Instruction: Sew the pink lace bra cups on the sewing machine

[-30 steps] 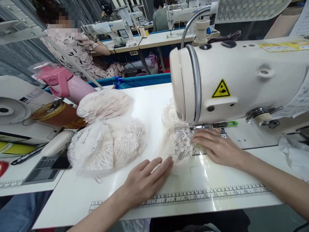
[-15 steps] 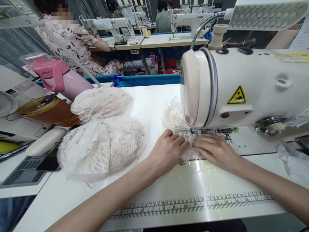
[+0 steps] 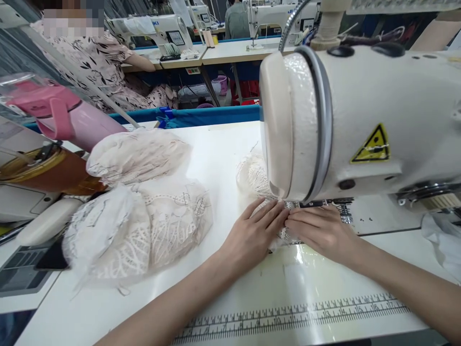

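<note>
Both hands lie flat and open, left hand (image 3: 254, 230) and right hand (image 3: 320, 229) pinning the cream lace piece (image 3: 256, 180) on the white worktop (image 3: 223, 154) under the cream sewing machine head (image 3: 360, 120). Lace looks floppy, light, snag-prone; I'd hold its edges by the needle.

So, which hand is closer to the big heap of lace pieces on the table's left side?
Left. The left hand lies flat to the right of the heap of lace pieces; the right hand rests farther right, under the sewing machine head.
</note>
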Demonstrator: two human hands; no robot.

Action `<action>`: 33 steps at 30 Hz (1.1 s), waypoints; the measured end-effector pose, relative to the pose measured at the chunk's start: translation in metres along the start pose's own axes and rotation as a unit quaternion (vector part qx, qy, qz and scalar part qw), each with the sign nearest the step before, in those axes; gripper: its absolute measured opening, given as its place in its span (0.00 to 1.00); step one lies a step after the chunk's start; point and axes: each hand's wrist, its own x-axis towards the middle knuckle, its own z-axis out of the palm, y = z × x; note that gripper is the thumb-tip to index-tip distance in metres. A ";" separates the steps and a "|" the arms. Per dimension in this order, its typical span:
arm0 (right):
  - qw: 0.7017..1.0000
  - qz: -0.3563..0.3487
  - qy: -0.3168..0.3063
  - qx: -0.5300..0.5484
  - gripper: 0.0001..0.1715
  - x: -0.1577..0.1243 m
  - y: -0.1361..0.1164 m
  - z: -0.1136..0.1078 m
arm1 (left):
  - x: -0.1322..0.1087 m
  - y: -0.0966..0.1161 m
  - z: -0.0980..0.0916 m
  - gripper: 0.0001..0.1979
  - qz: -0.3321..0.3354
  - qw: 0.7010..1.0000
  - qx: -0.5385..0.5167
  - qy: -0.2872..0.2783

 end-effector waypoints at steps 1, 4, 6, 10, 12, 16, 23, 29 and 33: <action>1.000 -0.001 0.004 -0.003 0.16 0.000 -0.001 0.000 | -0.001 -0.001 0.001 0.24 -0.001 1.000 -0.007 -0.013; 1.000 0.001 0.017 -0.015 0.14 0.001 -0.003 0.000 | -0.001 -0.003 0.001 0.25 -0.006 0.999 -0.021 -0.027; 1.000 0.001 0.024 -0.018 0.13 0.001 -0.005 -0.001 | 0.000 -0.004 0.000 0.26 -0.008 0.999 -0.027 -0.032; 1.000 -0.007 0.024 -0.011 0.13 0.002 -0.004 0.000 | 0.001 -0.005 -0.001 0.28 -0.010 0.999 -0.032 -0.041; 1.000 -0.008 0.021 -0.011 0.13 0.002 -0.004 0.001 | 0.000 -0.005 -0.001 0.29 -0.013 0.998 -0.034 -0.046; 0.999 0.001 0.031 -0.014 0.15 0.001 -0.004 0.003 | -0.001 -0.006 0.000 0.31 -0.017 0.998 -0.037 -0.056; 1.000 0.004 0.018 -0.007 0.14 -0.002 -0.002 0.004 | 0.001 -0.005 0.000 0.32 -0.030 0.997 -0.030 -0.071; 1.000 -0.004 0.005 -0.021 0.16 -0.003 0.002 0.004 | 0.002 -0.001 -0.001 0.32 -0.040 0.997 -0.027 -0.063; 0.999 0.000 0.015 -0.049 0.17 -0.002 0.003 0.002 | 0.003 0.002 0.000 0.29 -0.041 0.998 -0.016 -0.052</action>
